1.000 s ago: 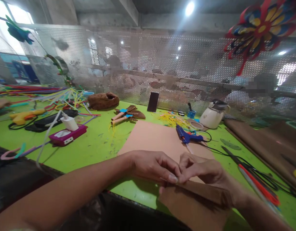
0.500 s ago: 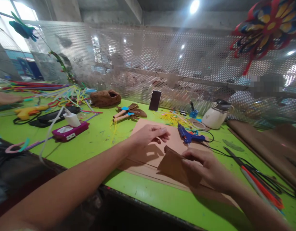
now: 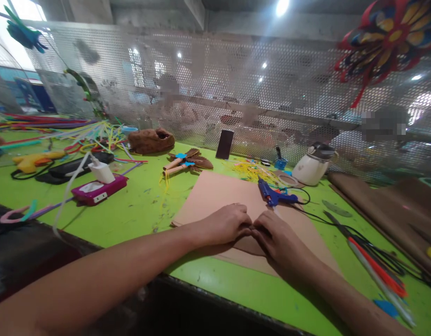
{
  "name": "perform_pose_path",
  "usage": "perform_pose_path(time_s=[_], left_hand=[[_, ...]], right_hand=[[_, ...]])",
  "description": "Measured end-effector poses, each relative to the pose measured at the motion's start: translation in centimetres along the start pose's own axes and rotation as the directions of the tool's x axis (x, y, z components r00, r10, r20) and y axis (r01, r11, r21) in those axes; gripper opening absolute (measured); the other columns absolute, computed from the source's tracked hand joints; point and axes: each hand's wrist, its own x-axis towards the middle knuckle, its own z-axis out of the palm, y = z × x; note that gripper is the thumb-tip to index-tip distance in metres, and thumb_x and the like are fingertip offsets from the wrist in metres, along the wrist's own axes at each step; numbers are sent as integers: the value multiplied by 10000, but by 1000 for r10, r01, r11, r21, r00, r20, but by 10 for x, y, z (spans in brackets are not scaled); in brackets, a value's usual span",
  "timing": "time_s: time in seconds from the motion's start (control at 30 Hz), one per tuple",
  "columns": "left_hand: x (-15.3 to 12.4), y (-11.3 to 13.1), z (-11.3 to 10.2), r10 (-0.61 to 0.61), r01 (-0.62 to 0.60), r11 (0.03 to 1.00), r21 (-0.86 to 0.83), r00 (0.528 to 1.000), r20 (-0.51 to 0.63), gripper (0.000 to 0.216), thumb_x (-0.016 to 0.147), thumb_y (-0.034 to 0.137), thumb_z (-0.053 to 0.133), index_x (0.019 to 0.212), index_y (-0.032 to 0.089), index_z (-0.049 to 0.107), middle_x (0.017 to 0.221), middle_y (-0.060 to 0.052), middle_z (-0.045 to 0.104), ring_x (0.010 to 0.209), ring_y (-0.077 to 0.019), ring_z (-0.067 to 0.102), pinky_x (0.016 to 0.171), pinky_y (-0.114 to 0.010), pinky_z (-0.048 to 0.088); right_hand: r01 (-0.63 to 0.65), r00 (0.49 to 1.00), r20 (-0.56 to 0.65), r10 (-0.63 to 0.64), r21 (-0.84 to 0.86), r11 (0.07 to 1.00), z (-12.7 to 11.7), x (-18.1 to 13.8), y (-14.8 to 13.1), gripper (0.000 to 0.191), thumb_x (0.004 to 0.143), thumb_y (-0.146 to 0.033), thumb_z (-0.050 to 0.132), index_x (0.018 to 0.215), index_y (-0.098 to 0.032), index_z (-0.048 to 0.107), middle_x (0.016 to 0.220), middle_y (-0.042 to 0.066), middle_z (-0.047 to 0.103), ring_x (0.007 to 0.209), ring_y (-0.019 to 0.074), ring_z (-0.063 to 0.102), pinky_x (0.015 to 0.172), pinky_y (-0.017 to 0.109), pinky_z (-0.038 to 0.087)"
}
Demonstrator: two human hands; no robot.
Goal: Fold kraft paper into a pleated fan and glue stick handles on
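Observation:
Both my hands rest low on a tan sheet [image 3: 215,196] that lies on the green table [image 3: 138,210]. My left hand [image 3: 225,224] has its fingers curled down, and my right hand [image 3: 278,240] meets it fingertip to fingertip. Together they press and pinch a darker brown folded piece [image 3: 248,246], which lies flat on the sheet and is mostly hidden under the fingers. A blue glue gun [image 3: 273,196] lies just beyond my hands, at the sheet's far right edge.
A white kettle [image 3: 311,168] and an upright phone [image 3: 224,144] stand near the perforated screen. A pink box with a white charger [image 3: 98,189] sits at the left, with pipe cleaners [image 3: 89,137] behind it. Red and white sticks [image 3: 376,268] and black cables lie at the right.
My left hand came back from the far side of the sheet to join the right. The brown piece, held up by my right hand before, now lies pressed flat.

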Motion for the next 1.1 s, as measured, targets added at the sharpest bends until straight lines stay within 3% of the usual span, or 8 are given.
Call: perform_pose_path(time_s=[0.17, 0.3, 0.47, 0.7, 0.83, 0.93, 1.1], left_hand=[[0, -3, 3, -5, 5, 1000, 5, 998, -62, 288, 865, 367, 491, 882, 168, 699, 844, -70, 545, 828, -167, 489, 749, -276, 380], [1, -1, 1, -16, 17, 999, 41, 999, -31, 297, 879, 363, 462, 896, 195, 707, 804, -63, 519, 801, -168, 471, 719, -283, 371], [4, 0, -1, 11, -10, 994, 113, 1000, -6, 302, 892, 325, 441, 850, 196, 711, 713, -48, 498, 731, -164, 451, 676, -284, 357], [1, 3, -3, 47, -45, 994, 100, 999, -20, 268, 891, 226, 422, 792, 157, 661, 743, -52, 522, 749, -164, 464, 722, -295, 364], [-2, 1, -3, 39, -38, 997, 71, 999, -24, 146, 844, 187, 478, 792, 147, 608, 787, -52, 523, 784, -171, 468, 729, -294, 363], [-3, -1, -7, 18, -19, 999, 29, 1000, 21, 86, 807, 155, 503, 809, 148, 589, 806, -48, 522, 786, -167, 464, 699, -275, 364], [-4, 0, -21, -36, 35, 999, 8, 988, 150, 112, 759, 92, 482, 795, 158, 566, 814, -39, 521, 751, -155, 449, 653, -260, 356]], right_hand=[[76, 997, 23, -78, 57, 995, -3, -1, 5, 196, 914, -246, 438, 822, -178, 597, 830, 74, 541, 808, 195, 504, 708, 331, 421], [55, 996, 71, -60, 75, 996, -13, -4, 0, 249, 935, -234, 393, 851, -176, 620, 848, 70, 544, 788, 176, 507, 705, 327, 419], [79, 991, 111, -78, -3, 997, -16, -5, 0, 250, 923, -180, 389, 836, -174, 623, 857, 68, 538, 779, 172, 501, 692, 314, 409], [113, 991, 86, -101, -146, 983, -11, -6, 2, 308, 919, -193, 387, 704, -179, 608, 757, 53, 525, 702, 162, 489, 635, 295, 387], [142, 984, 134, -118, -187, 972, -11, -4, 8, 266, 886, -177, 443, 670, -183, 599, 750, 45, 531, 670, 152, 485, 614, 288, 375], [164, 976, 171, -132, -186, 969, -14, -3, 14, 227, 851, -144, 475, 660, -185, 589, 747, 40, 535, 666, 150, 487, 612, 286, 368], [93, 980, 192, -58, -176, 980, -19, -3, 17, 172, 826, -113, 461, 705, -181, 564, 747, 24, 521, 632, 130, 479, 585, 268, 358]])
